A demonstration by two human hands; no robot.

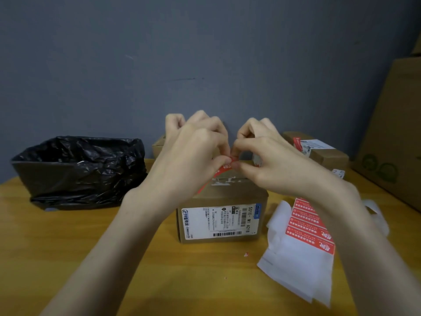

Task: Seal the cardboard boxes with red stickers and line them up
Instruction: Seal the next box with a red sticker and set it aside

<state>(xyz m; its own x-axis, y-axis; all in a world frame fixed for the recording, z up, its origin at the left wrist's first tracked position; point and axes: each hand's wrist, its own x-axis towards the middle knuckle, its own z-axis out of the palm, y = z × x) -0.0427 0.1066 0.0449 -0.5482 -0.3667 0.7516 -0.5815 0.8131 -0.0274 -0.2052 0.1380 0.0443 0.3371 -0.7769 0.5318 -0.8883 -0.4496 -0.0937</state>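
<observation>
1. Both hands were up at frame centre, fingertips meeting over the near cardboard box (pixel 227 197). The left hand (pixel 193 151) and right hand (pixel 271 163) each pinched the same end of one red sticker (pixel 224 168) between thumb and forefinger, other fingers curled in. Neither was slack or spread.
2. Key relation: the sticker hung right under the pinch, straight above the box top, not yet flat on it as far as I could see. Its long axis ran from the pinch point down and to the left of frame, toward the box's top-left edge. The low end went out of sight behind the left hand, so I couldn't tell if it touched the cardboard.
3. The box sat centre frame on the wooden table (pixel 68 247), long side running left-right, shipping label facing the person. Bits of torn white label showed on its top, just below the sticker.
4. Both hands were about equally near. The left was over the sticker's run, the right at the free end, so prob. a short drop and a press along that diagonal, imo.
5. Sticker sheet (pixel 305 224) lay lower right, near the right forearm. One box w/ a red seal (pixel 328 156) stood right rear, and another box (pixel 158 144) peeked out behind the left hand.
6. Bin w/ black bag (pixel 79 169) stood mid-left, well apart.
</observation>
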